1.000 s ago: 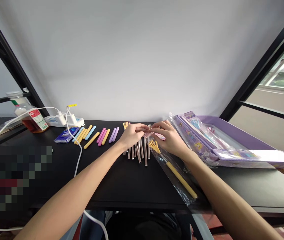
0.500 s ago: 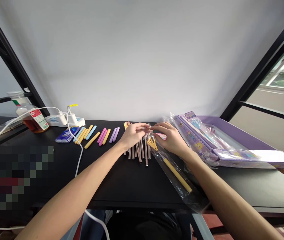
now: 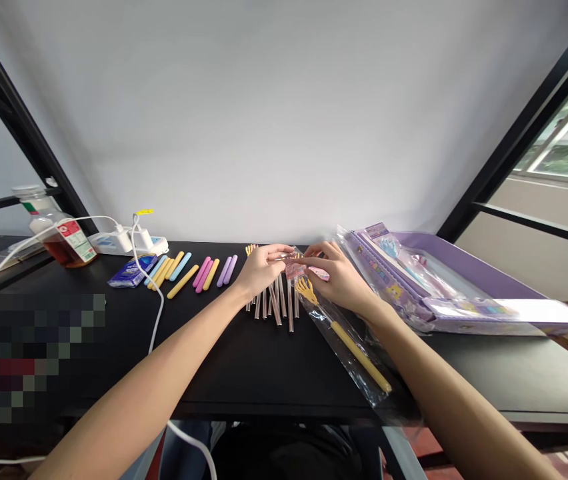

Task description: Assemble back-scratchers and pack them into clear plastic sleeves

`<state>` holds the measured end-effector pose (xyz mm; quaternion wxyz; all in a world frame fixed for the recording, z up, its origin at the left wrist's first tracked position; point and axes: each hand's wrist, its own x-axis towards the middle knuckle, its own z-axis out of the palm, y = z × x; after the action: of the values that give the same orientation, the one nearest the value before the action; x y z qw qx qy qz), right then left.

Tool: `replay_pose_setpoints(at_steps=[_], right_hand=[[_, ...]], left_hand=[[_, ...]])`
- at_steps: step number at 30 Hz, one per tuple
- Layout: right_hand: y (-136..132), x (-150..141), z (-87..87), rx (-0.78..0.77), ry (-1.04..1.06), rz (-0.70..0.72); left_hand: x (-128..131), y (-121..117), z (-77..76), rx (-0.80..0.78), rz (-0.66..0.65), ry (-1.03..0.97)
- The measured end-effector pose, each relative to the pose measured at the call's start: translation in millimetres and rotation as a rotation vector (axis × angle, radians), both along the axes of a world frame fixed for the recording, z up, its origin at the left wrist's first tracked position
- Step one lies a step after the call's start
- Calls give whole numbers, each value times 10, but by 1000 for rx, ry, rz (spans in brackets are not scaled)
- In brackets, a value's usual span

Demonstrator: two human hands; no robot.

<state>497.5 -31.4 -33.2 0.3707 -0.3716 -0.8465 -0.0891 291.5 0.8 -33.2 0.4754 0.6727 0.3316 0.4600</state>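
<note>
A back scratcher (image 3: 361, 357) with a yellow hand-shaped head and yellow handle lies inside a clear plastic bag (image 3: 327, 340), slanting toward the table's front edge. At the bag's top, my left hand (image 3: 258, 275) pinches the clear plastic between thumb and fingers. Opposite it, my right hand (image 3: 338, 272) is closed on the same top end, its fingertips almost meeting the left ones. Pinkish printing shows on the plastic there. Beneath and beside my left hand lie several thin metal rods (image 3: 277, 305), their far ends partly hidden; a small yellow hand-shaped head (image 3: 251, 249) peeks out behind it.
Several coloured handles (image 3: 207, 273) lie in groups to the left, near a blue packet (image 3: 131, 272). A white power strip (image 3: 114, 241), cable (image 3: 157, 327) and glass bottle (image 3: 57, 230) stand farther left. A purple box (image 3: 494, 273) with plastic-wrapped contents sits on the right.
The lower end of the bag and the back scratcher's handle have swung slightly right and toward me. Both hands stay at the bag's top, with the fingers shifted a little.
</note>
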Motion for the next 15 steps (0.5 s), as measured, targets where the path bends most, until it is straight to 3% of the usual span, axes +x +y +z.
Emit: replay_pose_setpoints(at_steps=[10,15], right_hand=[[-6,18,-4,-4,-129,-28],[-4,-5,-30,-55,-117,9]], left_hand=[[-1,6,31,-81,-53,-141],[1,-44,68,-60,-71,-33]])
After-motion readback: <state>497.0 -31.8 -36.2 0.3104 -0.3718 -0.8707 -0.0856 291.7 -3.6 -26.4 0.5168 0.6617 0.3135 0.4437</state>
